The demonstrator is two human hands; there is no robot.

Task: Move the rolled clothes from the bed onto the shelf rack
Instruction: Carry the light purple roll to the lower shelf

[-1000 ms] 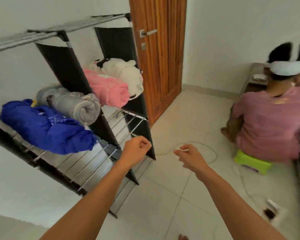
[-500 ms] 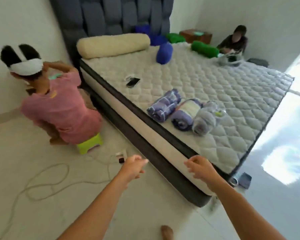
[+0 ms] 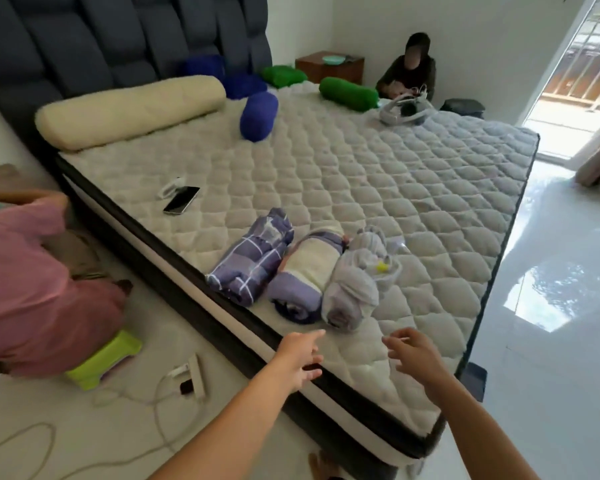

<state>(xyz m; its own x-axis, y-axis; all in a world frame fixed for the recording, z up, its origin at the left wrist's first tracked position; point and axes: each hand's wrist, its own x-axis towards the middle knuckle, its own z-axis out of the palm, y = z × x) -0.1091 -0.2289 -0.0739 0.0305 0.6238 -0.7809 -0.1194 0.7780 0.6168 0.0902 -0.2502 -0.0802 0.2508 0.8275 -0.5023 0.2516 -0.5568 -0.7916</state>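
Note:
Three rolled clothes lie side by side near the front edge of the bed (image 3: 378, 188): a purple checked roll (image 3: 252, 259) on the left, a cream and lilac roll (image 3: 305, 275) in the middle, a pale grey roll (image 3: 355, 282) on the right. My left hand (image 3: 300, 358) reaches over the mattress edge, fingers apart, a short way below the middle roll. My right hand (image 3: 414, 355) hovers open over the mattress, below and right of the grey roll. Neither hand touches a roll. The shelf rack is out of view.
A phone (image 3: 181, 199) lies on the mattress to the left. A cream bolster (image 3: 129, 110) and blue and green cushions sit by the headboard. A person in pink (image 3: 32, 289) crouches on a green stool (image 3: 106, 358) at left; a power strip (image 3: 191, 375) and cables lie on the floor. Another person sits at the far corner.
My view swung from the shelf rack to the bed and then closer to it. Both hands went from loosely closed to open and stretched toward the three rolls.

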